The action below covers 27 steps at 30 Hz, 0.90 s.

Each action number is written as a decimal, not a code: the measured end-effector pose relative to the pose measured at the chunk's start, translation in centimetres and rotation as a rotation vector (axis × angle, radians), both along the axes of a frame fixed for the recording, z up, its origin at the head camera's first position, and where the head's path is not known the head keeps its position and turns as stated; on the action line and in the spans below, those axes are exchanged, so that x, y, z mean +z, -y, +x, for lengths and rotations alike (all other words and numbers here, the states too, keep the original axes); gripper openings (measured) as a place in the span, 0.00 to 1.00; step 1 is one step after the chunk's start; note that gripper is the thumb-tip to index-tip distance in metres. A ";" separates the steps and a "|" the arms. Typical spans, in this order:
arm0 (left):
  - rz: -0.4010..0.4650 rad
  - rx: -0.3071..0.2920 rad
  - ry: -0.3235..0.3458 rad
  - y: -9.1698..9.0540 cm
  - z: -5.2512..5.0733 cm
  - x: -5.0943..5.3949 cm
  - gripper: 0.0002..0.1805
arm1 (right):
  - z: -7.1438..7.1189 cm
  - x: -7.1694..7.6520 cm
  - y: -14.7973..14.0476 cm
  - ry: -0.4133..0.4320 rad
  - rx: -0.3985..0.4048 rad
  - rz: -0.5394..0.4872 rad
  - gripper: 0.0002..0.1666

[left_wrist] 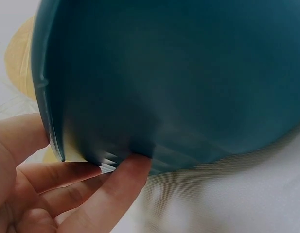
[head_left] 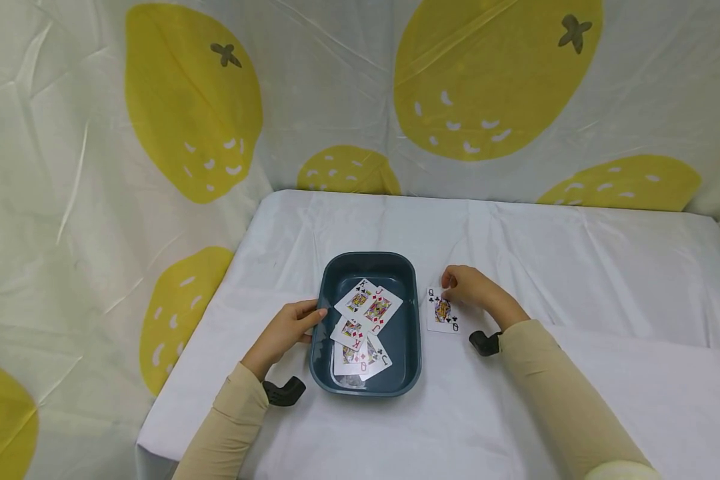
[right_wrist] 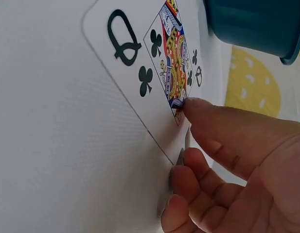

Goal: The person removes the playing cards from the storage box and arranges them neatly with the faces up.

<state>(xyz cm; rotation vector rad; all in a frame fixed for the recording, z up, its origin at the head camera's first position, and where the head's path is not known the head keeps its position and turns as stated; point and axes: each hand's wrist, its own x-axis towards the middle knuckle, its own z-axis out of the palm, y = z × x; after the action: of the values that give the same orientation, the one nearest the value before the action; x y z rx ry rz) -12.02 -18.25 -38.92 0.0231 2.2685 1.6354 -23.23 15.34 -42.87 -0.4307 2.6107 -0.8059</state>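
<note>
A dark blue-green plastic tub (head_left: 401, 353) sits on the table, several face-up playing cards overlapping inside it. Among them are a king of clubs (head_left: 355, 298) and a jack of diamonds (head_left: 384, 309). My left hand (head_left: 283, 331) grips the tub's left rim, thumb over the edge and fingers against the outer wall, as the left wrist view shows. To the right of the tub lies a queen of clubs card (right_wrist: 174, 53). My right hand (head_left: 473, 288) pinches its edge, the thumb (right_wrist: 201, 109) on the face and the other fingers curled at the card's edge.
White cloth (head_left: 546, 267) covers the table around the tub. A pale curtain with yellow lemon prints (head_left: 498, 80) hangs behind and to the left. Black wrist mounts (head_left: 285, 392) stick out below both hands.
</note>
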 end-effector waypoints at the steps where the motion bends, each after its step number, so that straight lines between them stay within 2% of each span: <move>1: -0.001 0.000 0.001 0.0 0.0 0.0 0.22 | 0.0 0.1 0.0 -0.005 0.005 -0.004 0.09; 7: -0.011 0.002 0.005 0.0 0.0 0.0 0.23 | 0.1 1.3 0.4 -0.094 0.046 -0.059 0.09; 10: -0.008 0.002 0.005 0.1 -0.2 -0.5 0.23 | 0.2 2.2 0.9 -0.137 0.054 -0.086 0.10; 17: 0.019 0.018 -0.003 0.8 -1.1 -3.1 0.25 | 0.5 4.4 2.6 -0.154 0.055 -0.194 0.09; 19: 0.019 0.021 -0.007 0.9 -1.2 -3.5 0.25 | 0.6 5.0 3.2 -0.156 0.058 -0.222 0.09; 27: 0.006 0.028 -0.012 0.9 -1.2 -3.6 0.25 | 1.6 7.4 6.6 -0.161 0.100 -0.294 0.10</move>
<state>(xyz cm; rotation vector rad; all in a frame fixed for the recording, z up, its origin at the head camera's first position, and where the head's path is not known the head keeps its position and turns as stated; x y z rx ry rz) -13.21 -19.18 -42.55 0.0026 2.2828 1.6613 -21.63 8.77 -35.44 -0.7291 2.5952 -1.1689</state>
